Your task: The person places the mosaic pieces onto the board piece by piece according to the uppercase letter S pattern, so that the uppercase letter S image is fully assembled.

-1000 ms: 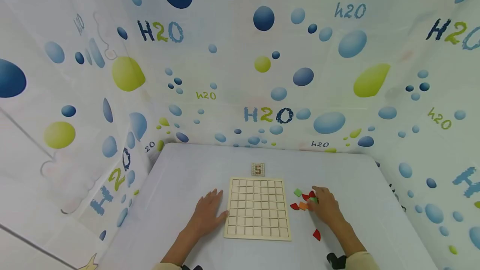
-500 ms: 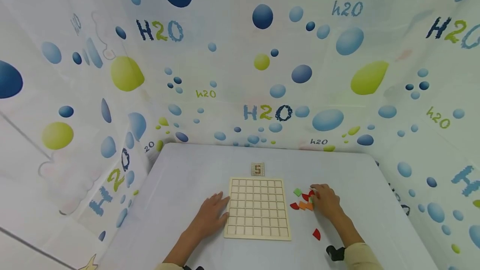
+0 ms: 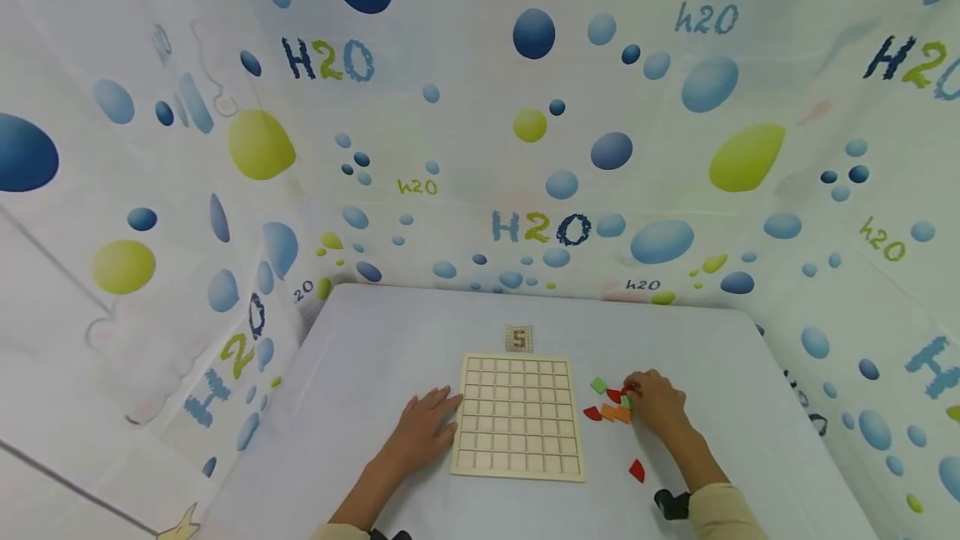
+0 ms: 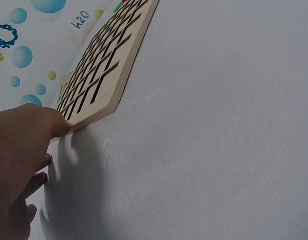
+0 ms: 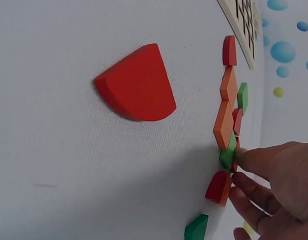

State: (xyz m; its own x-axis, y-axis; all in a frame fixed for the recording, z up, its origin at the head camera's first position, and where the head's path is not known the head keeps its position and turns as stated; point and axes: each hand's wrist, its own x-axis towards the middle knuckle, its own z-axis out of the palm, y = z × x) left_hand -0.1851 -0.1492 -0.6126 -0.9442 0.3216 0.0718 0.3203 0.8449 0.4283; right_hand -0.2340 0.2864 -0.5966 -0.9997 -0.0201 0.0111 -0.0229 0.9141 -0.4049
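A pale wooden grid board [image 3: 517, 419] lies on the table. My left hand [image 3: 426, 432] rests at its left side, fingers relaxed, with the thumb [image 4: 58, 124] touching the board's edge in the left wrist view. To the right of the board my right hand [image 3: 658, 402] curls over a small cluster of coloured pieces. Its thumb and fingertips pinch a red piece [image 3: 627, 390], partly hidden by the hand. Beside it lie a green piece [image 5: 228, 154], orange pieces [image 5: 224, 124] and another red piece [image 3: 615, 396]. Close to the fingers in the right wrist view is a red-and-orange patch [image 5: 218, 187].
A small card marked like an S or 5 [image 3: 519, 338] lies behind the board. One red fan-shaped piece [image 3: 637, 471] sits apart, nearer the person. A dark green piece [image 5: 196, 228] shows in the right wrist view. A patterned curtain [image 3: 450, 107] hangs behind the table [image 3: 390, 340].
My left hand has shifted right so its fingers meet the board's edge. My right hand has drawn back slightly, uncovering an orange piece, and its fingertips have closed on the red piece.
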